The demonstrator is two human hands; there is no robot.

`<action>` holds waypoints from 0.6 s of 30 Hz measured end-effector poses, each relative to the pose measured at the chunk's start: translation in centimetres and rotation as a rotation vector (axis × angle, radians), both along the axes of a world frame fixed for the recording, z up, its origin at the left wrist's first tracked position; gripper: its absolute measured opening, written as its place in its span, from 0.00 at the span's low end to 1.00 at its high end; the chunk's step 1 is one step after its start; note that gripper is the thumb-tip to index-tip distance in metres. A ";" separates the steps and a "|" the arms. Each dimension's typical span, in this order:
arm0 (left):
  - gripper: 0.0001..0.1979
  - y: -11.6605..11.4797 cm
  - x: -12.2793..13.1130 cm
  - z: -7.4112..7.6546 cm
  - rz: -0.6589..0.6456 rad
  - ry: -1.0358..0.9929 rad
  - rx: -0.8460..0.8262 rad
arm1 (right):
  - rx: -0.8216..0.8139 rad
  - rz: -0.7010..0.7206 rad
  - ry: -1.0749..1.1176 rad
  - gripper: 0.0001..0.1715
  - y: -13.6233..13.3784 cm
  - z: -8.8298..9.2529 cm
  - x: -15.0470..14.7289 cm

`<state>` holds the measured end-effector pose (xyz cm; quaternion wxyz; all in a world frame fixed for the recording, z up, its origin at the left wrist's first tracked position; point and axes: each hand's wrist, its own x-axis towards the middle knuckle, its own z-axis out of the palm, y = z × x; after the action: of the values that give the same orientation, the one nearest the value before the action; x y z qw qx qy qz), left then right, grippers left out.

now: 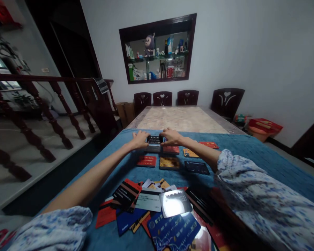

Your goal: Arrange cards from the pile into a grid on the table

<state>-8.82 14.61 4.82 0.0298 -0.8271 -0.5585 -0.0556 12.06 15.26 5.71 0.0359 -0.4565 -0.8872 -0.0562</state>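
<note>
Both my arms reach far forward over a blue cloth (251, 150). My left hand (139, 140) and my right hand (172, 136) each pinch an end of a black card (154, 139), held just above a grey card (153, 148). Around it lie cards in rows: a red card (171, 150), an orange card (189, 153), a red card (147, 161), a brown card (169, 162) and a dark card (196, 167). A loose heap of several cards (157, 205) lies close to me.
The blue cloth covers the near half of a marble-topped table (180, 118). Dark wooden chairs (227, 99) stand at its far end. A wooden railing (54, 97) runs along the left. A wall niche with bottles (158, 52) is ahead.
</note>
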 end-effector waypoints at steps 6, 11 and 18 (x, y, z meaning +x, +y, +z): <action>0.23 1.9 0.6 -0.4 0.036 0.016 -0.039 | -0.041 -0.036 -0.009 0.28 2.2 -0.6 -0.4; 0.24 3.6 0.9 -1.1 0.056 0.032 -0.060 | -0.084 -0.072 -0.052 0.28 3.9 -0.9 -0.9; 0.25 5.5 1.0 -2.0 0.100 0.035 -0.132 | -0.147 -0.120 -0.099 0.27 5.4 -1.6 -1.5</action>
<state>-7.78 20.13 2.79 -0.0123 -0.7991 -0.6010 -0.0027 10.54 20.64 4.13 -0.0452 -0.5068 -0.8607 -0.0156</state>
